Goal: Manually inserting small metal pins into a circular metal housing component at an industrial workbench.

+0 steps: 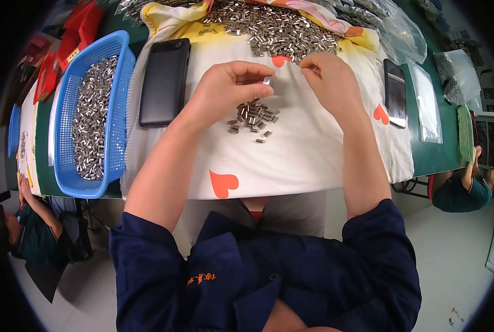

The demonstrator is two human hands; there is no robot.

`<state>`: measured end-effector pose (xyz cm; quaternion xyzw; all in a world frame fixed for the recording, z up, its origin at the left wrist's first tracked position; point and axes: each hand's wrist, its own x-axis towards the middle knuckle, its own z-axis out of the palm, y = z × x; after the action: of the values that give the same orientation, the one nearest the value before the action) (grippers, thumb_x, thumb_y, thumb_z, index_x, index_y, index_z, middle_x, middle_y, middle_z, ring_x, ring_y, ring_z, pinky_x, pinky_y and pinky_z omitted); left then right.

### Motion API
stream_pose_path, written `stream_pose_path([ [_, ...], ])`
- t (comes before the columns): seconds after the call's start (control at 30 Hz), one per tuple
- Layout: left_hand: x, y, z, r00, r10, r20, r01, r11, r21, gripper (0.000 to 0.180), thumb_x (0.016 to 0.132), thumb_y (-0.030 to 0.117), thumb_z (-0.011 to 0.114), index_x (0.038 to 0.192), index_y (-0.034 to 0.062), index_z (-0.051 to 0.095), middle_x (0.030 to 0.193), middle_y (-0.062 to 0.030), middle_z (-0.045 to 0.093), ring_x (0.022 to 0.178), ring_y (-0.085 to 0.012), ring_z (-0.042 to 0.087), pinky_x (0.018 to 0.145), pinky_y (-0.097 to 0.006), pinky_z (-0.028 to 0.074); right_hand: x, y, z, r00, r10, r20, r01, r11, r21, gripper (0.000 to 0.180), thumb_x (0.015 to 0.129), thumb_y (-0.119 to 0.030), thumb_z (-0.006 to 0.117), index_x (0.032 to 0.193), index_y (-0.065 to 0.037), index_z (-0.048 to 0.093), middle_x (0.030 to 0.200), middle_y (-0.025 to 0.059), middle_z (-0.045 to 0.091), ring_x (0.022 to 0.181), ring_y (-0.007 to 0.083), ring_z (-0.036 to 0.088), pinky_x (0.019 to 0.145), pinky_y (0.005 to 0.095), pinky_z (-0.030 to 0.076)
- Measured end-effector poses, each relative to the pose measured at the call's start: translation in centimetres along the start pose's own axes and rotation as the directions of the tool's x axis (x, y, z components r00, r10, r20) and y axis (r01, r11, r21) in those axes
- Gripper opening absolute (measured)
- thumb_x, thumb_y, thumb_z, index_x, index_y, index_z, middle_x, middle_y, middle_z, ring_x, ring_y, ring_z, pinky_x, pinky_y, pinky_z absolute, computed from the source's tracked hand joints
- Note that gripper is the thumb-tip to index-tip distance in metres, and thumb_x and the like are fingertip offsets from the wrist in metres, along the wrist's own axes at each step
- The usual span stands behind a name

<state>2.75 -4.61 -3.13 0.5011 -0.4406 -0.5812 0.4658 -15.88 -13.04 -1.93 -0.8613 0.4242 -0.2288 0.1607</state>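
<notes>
My left hand [227, 87] pinches a small silver metal piece [267, 81] between thumb and fingertips, above the white cloth [302, 160]. Just under that hand lies a small heap of similar short metal pieces [253, 115], a few of them loose at its near side. My right hand [335, 82] is closed in a pinch at the near edge of a large pile of metal pieces [291, 36]. Whatever its fingertips may hold is too small to make out. A gap separates the two hands.
Left of the cloth stands a blue basket [122, 110] of metal pieces, beside a black power bank-like slab [164, 83]. A phone [395, 94] and clear plastic bags [424, 102] lie to the right. Red bins [81, 30] stand far left. Other people sit at both sides.
</notes>
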Motion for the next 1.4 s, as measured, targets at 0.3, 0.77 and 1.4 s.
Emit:
stream_pose_path([
  [0.3, 0.3, -0.8, -0.3, 0.998, 0.057, -0.041, -0.062, 0.988, -0.141, 0.030, 0.073, 0.002, 0.065, 0.101, -0.0032, 0.057, 0.086, -0.0079, 0.063, 0.079, -0.0106, 0.059, 0.073, -0.021, 0.047, -0.9, -2.8, 0.7, 0.994, -0.046, 0.096, -0.014, 0.834, 0.552, 0.009, 0.073, -0.008, 0.060, 0.079, -0.002, 0.063, 0.073, 0.0040, 0.061, 0.063, 0.0124, 0.053, 0.061, 0.0242, 0.045],
  [0.77, 0.2, -0.5, 0.0, 0.997, 0.045, -0.062, -0.050, 0.995, -0.085, 0.027, 0.073, 0.000, 0.064, 0.099, -0.0061, 0.057, 0.087, -0.0087, 0.062, 0.079, -0.0106, 0.059, 0.071, -0.021, 0.048, -1.1, -2.4, 1.0, 0.996, -0.080, 0.042, 0.051, 0.883, 0.466, 0.011, 0.071, -0.009, 0.062, 0.080, -0.003, 0.062, 0.074, 0.0079, 0.062, 0.063, 0.0164, 0.058, 0.057, 0.0265, 0.046],
  [1.4, 0.2, -0.2, -0.1, 1.000, -0.006, -0.009, 0.006, 0.998, 0.057, 0.027, 0.075, -0.003, 0.061, 0.102, -0.0020, 0.057, 0.089, -0.0057, 0.061, 0.079, -0.0098, 0.059, 0.071, -0.020, 0.049, -0.6, 1.0, 0.3, 0.998, -0.013, 0.060, 0.025, 0.980, -0.198, 0.008, 0.072, -0.009, 0.055, 0.072, -0.003, 0.060, 0.067, 0.0122, 0.058, 0.068, 0.0292, 0.056, 0.063, 0.0378, 0.045],
])
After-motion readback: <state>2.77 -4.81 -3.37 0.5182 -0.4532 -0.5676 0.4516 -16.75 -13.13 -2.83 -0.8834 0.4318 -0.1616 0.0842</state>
